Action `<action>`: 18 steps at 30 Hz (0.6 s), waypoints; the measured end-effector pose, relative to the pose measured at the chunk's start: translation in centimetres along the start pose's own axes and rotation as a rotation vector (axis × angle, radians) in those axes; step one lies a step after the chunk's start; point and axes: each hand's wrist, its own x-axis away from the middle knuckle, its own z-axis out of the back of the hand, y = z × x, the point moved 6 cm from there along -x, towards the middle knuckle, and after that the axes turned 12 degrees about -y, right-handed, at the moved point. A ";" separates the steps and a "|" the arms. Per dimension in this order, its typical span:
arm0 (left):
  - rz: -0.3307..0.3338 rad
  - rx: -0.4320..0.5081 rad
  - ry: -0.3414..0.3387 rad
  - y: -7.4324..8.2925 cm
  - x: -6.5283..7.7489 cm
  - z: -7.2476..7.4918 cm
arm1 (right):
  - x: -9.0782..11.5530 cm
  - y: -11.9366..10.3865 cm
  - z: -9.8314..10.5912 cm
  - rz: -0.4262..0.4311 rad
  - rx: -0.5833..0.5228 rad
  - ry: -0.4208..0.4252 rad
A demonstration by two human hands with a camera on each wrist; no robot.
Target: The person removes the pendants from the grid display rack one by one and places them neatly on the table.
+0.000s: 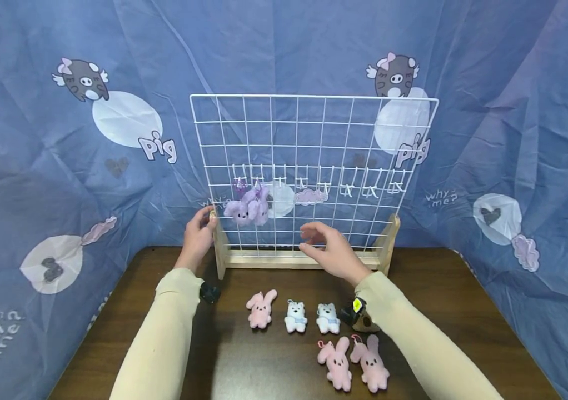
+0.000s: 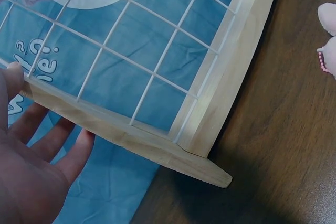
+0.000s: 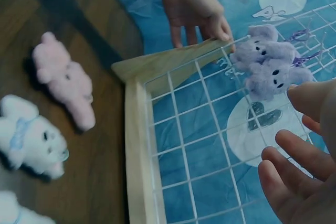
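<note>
My left hand (image 1: pixel 197 236) holds the upper end of the left wooden foot of the stand (image 1: pixel 220 247), thumb on one side and fingers on the other in the left wrist view. The stand carries a white wire grid (image 1: pixel 309 121). From hooks on the grid's left side hang two purple plush bunnies (image 1: pixel 260 211), side by side and overlapping. My right hand (image 1: pixel 334 253) hovers before the grid's lower middle, with nothing in it. Its fingers (image 3: pixel 296 153) are loosely bent and apart from the thumb, below the purple bunnies in the right wrist view.
Several bare white hooks (image 1: pixel 347 190) run rightward along the grid. On the brown table (image 1: pixel 254 366) lie a pink plush bunny (image 1: pixel 260 311), two white plush bears (image 1: pixel 296 318) and two more pink bunnies (image 1: pixel 338 364). A brownish plush (image 1: pixel 365 324) is partly hidden by my right wrist. Blue printed cloth (image 1: pixel 284 44) hangs behind.
</note>
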 end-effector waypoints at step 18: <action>-0.007 0.017 0.001 -0.1 0.0 0.0 | -5.3 -3.4 -1.0 0.023 -0.201 -0.014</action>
